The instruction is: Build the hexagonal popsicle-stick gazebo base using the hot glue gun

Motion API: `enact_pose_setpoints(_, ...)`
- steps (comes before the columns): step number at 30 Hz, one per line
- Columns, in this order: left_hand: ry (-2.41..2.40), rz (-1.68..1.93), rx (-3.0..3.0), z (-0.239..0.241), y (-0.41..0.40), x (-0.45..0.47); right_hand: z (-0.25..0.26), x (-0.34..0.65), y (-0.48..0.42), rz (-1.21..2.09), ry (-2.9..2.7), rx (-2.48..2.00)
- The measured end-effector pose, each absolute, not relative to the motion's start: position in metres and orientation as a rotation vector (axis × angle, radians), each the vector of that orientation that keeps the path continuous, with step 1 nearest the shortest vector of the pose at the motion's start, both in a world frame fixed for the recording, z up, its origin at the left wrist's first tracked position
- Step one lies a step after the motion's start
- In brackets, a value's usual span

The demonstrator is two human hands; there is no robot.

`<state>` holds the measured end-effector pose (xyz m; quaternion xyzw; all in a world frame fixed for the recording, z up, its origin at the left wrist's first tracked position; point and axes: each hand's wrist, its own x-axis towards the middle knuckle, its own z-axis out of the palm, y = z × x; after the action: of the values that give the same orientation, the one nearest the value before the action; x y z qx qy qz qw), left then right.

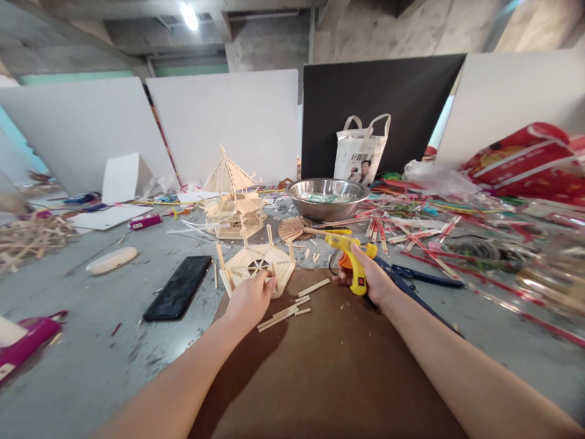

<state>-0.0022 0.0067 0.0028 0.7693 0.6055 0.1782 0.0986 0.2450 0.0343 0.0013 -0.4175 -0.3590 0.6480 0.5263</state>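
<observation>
Just left of the frame's centre, at the far edge of the brown board (347,372), sits a low stick model (242,259), its base many-sided and slatted. The left hand (251,296) is at its near side, thumb and fingers drawn together; whether they pinch a stick or only steady the rim, I cannot tell. Right of centre, the right hand (372,277) is wrapped around the handle of a yellow glue gun (359,281), well apart from the model.

The step in hand looks like gluing sticks onto the model. To do it well, I would keep the left fingertips clear of the hot nozzle, bring the tip close to the joint, lay down a small bead, then hold the stick straight and still until the glue grips. Pressing lightly matters, since the thin posts could lean.

The model stands upright, its posts pointing towards the top of the frame, and its longer spread runs from left to right. The glue gun's barrel lies nearly level, nozzle end to the left, with its handle hanging downward. On the board, loose sticks (314,288) lie with their long axes slanting from lower left to upper right.
</observation>
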Motion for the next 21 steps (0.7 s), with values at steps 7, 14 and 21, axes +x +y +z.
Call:
enact_pose_setpoints(7, 1.778, 0.569, 2.284, 0.001, 0.005, -0.002, 0.000, 0.246, 0.035, 1.545, -0.866, -0.996)
enact_pose_setpoints(14, 1.845, 0.499, 2.299, 0.005, 0.003, -0.005, 0.002, 0.245, 0.034, 1.545, -0.846, -1.008)
enact_pose_setpoints(21, 1.698, 0.169, 2.428, 0.013, -0.005, -0.007, 0.001, 0.246, 0.035, 1.549, -0.849, -1.002)
